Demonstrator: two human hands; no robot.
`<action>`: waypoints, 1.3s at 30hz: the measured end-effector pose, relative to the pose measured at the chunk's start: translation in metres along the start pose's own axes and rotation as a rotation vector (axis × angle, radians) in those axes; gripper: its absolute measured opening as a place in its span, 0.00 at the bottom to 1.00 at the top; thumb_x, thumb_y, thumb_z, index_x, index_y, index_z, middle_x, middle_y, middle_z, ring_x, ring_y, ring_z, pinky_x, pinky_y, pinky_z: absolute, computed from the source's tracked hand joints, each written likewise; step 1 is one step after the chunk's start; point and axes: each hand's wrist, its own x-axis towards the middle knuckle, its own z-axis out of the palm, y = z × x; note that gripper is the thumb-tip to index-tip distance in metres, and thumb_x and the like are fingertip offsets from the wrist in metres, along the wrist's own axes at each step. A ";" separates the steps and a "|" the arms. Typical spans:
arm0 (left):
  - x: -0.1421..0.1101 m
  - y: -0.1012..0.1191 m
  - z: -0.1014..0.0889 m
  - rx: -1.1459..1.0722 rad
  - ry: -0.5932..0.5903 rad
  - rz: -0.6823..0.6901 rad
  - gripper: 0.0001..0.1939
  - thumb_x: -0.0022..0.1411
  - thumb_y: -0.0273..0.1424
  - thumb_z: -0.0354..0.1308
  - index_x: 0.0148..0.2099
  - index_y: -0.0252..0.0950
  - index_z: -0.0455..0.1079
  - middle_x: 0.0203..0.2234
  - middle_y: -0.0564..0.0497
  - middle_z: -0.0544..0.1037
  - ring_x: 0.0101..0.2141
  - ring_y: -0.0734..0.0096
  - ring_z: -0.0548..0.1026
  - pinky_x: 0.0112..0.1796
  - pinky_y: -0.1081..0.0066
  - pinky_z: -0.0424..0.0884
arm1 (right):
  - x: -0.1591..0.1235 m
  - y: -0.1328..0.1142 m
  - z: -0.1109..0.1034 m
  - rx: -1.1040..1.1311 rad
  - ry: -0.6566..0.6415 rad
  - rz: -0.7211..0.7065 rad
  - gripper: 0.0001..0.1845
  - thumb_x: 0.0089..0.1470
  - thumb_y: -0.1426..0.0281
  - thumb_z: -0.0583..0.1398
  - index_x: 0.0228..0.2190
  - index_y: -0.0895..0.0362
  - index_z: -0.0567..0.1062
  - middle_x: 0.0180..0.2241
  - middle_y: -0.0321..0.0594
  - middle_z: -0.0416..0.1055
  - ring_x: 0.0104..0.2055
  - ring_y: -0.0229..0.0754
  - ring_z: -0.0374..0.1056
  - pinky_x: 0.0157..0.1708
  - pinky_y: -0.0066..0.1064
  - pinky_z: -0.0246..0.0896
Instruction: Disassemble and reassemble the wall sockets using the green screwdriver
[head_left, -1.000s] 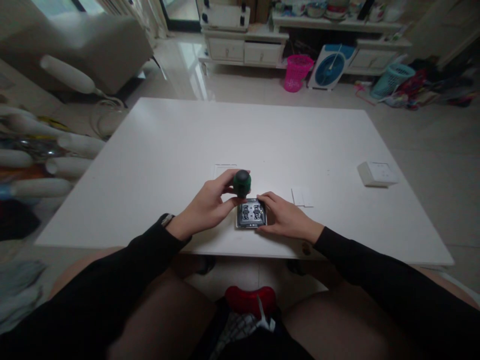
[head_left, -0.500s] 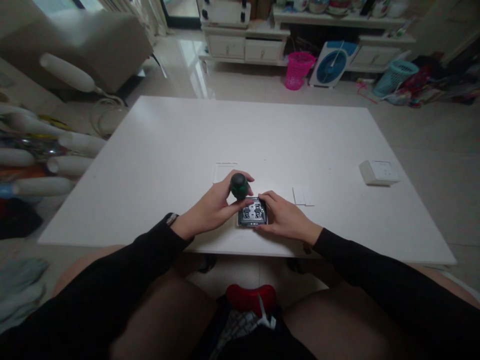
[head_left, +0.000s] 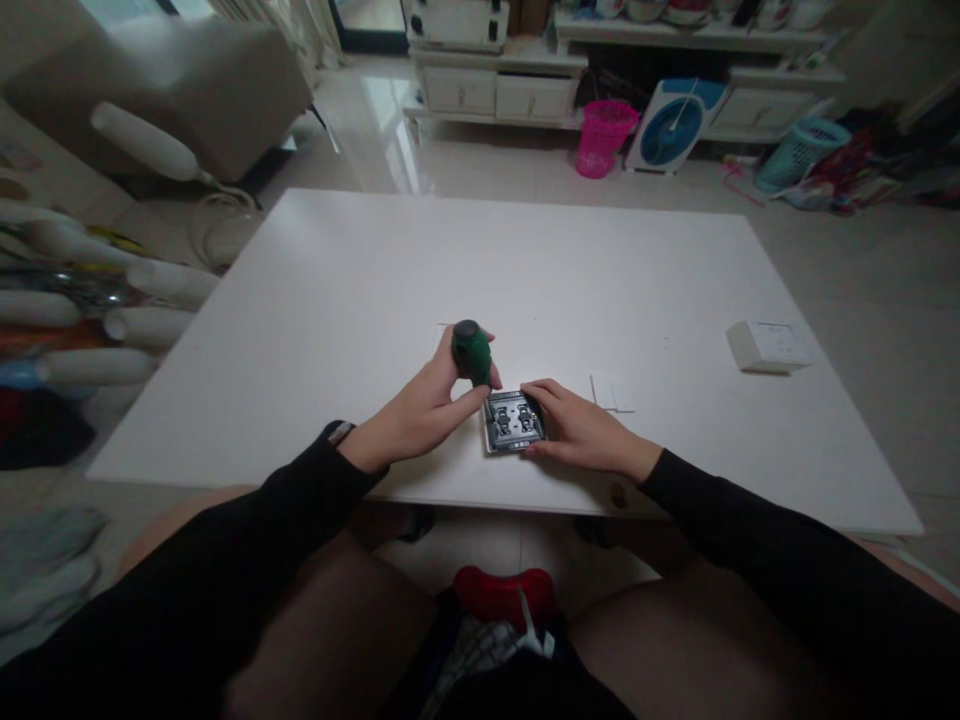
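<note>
My left hand is closed around the green handle of a screwdriver, whose dark butt end points up toward me. The screwdriver's tip is hidden, close to the left edge of a wall switch. That switch is square, with a dark inner face and a pale rim, and lies near the table's front edge. My right hand grips its right side, thumb at the near edge and fingers at the far edge. Two thin white plates lie just beyond my right hand. A white frame is mostly covered by my left hand.
A white box-shaped switch or socket unit stands on the right of the white table. Across the floor are a pink basket, a blue fan and a teal basket. White cylinders crowd the left side.
My left hand and the screwdriver have shifted off the switch's face to its far left, and the handle now leans more. My right hand keeps its hold on the switch.
</note>
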 end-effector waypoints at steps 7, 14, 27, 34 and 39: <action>0.002 -0.001 0.007 0.077 0.015 0.060 0.15 0.69 0.35 0.66 0.54 0.37 0.68 0.42 0.46 0.77 0.41 0.66 0.77 0.46 0.63 0.75 | 0.000 0.003 0.000 0.021 0.007 -0.018 0.46 0.55 0.61 0.70 0.69 0.50 0.59 0.65 0.53 0.64 0.62 0.61 0.69 0.61 0.57 0.69; 0.003 0.000 0.007 -0.045 0.022 0.005 0.21 0.68 0.29 0.64 0.60 0.36 0.66 0.45 0.45 0.80 0.46 0.62 0.80 0.50 0.60 0.78 | 0.000 0.002 0.000 0.004 -0.003 -0.010 0.47 0.56 0.61 0.70 0.70 0.49 0.58 0.66 0.53 0.63 0.63 0.60 0.69 0.62 0.56 0.68; 0.002 -0.002 0.005 0.072 0.030 0.040 0.19 0.70 0.35 0.66 0.59 0.37 0.69 0.42 0.46 0.77 0.42 0.64 0.78 0.47 0.61 0.76 | 0.000 0.005 0.003 0.002 0.021 -0.013 0.48 0.54 0.60 0.71 0.69 0.47 0.58 0.65 0.52 0.64 0.62 0.60 0.69 0.61 0.56 0.69; 0.003 0.004 0.003 0.020 -0.008 0.011 0.26 0.69 0.29 0.63 0.67 0.37 0.65 0.47 0.43 0.80 0.48 0.60 0.80 0.52 0.57 0.78 | -0.001 0.003 0.001 0.003 -0.004 -0.004 0.47 0.55 0.61 0.71 0.69 0.52 0.59 0.66 0.55 0.63 0.62 0.61 0.69 0.61 0.55 0.68; 0.000 0.004 0.004 0.053 -0.059 0.030 0.25 0.73 0.28 0.56 0.68 0.36 0.59 0.45 0.44 0.78 0.48 0.61 0.78 0.56 0.55 0.74 | 0.000 0.001 0.000 0.011 -0.006 -0.002 0.46 0.55 0.60 0.71 0.69 0.51 0.59 0.65 0.54 0.64 0.61 0.60 0.70 0.61 0.55 0.69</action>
